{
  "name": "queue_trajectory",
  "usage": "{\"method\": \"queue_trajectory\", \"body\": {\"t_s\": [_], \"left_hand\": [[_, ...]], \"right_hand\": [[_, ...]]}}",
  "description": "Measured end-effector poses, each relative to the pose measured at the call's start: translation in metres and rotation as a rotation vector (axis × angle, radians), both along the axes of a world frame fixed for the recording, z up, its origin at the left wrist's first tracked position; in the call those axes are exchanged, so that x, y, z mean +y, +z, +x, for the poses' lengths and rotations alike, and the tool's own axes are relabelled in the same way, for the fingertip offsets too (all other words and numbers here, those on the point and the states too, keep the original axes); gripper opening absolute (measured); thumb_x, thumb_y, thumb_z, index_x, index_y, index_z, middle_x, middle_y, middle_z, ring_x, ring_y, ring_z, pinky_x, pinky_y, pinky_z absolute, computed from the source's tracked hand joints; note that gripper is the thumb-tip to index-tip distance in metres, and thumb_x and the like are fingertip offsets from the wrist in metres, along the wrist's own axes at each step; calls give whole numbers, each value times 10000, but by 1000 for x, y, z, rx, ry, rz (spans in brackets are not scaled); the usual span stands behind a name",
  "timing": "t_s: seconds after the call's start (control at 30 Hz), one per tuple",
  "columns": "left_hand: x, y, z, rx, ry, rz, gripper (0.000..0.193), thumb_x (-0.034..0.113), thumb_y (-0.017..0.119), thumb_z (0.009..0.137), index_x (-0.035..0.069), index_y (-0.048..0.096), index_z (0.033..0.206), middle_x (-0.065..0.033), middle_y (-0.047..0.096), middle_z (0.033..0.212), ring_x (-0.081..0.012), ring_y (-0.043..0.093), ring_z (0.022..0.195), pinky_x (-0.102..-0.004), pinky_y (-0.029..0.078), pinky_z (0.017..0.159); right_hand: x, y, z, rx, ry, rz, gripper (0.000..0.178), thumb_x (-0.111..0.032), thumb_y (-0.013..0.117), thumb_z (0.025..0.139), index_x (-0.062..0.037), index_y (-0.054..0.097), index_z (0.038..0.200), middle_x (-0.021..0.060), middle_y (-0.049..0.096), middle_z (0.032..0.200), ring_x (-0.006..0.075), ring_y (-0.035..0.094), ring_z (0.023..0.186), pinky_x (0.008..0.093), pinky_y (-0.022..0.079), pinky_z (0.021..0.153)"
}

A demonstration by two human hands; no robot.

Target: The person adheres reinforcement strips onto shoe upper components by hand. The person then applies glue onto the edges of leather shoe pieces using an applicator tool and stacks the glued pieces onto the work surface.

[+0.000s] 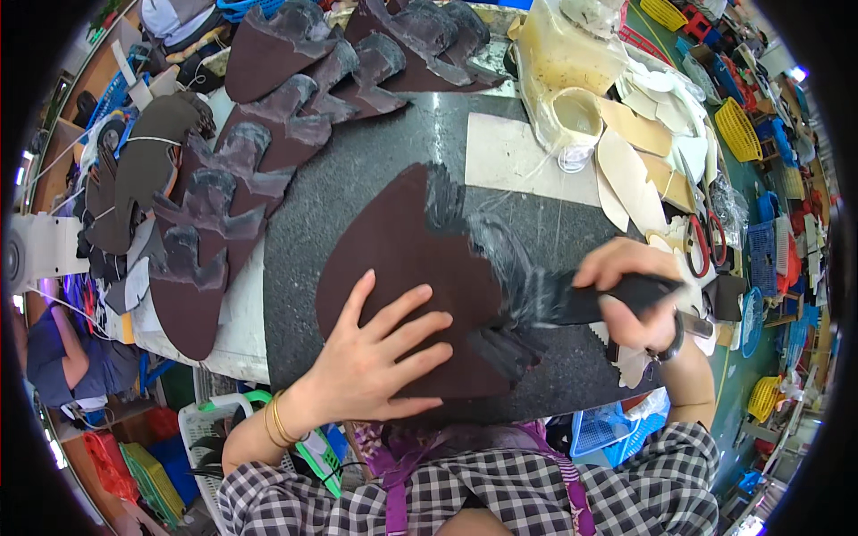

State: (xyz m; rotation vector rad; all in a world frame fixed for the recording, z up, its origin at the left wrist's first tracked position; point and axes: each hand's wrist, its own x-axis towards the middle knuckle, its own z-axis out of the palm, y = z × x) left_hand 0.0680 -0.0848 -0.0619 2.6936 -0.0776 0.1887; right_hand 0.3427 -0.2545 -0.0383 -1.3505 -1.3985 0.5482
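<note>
A large dark brown shoe-upper piece (402,241) lies on the dark stone slab (299,268), its right edge smeared with a wet, whitish coating. My left hand (384,348) rests flat on the lower left of the piece, fingers spread. To the right, my right hand (630,290) is closed around a black glue brush (581,299). The brush's left end touches or hovers over the coated edge; motion blurs it, so I cannot tell which.
Coated brown pieces (188,295) overlap along the slab's left and far sides. A glue container (572,116) stands at the far right beside a pale sheet (518,156). Pale cut pieces (630,174) and red-handled scissors (706,241) lie to the right.
</note>
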Motion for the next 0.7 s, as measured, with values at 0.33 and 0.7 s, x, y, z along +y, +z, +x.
{"method": "queue_trajectory", "body": {"t_s": [0.33, 0.7], "left_hand": [[3, -4, -5, -71, 14, 2, 493, 395, 789, 632, 157, 650, 1041, -40, 579, 1262, -300, 457, 1296, -628, 195, 1101], [2, -7, -3, -97, 15, 8, 488, 371, 804, 642, 150, 646, 1046, -34, 587, 1221, -284, 460, 1296, -615, 206, 1104]], "right_hand": [[-6, 13, -14, -671, 160, 387, 244, 8, 623, 623, -34, 549, 853, 125, 652, 863, 219, 627, 594, 307, 518, 504], [38, -8, -45, -319, 240, 85, 237, -135, 738, 661, -88, 531, 767, 53, 594, 747, 229, 607, 579, 306, 474, 491]]}}
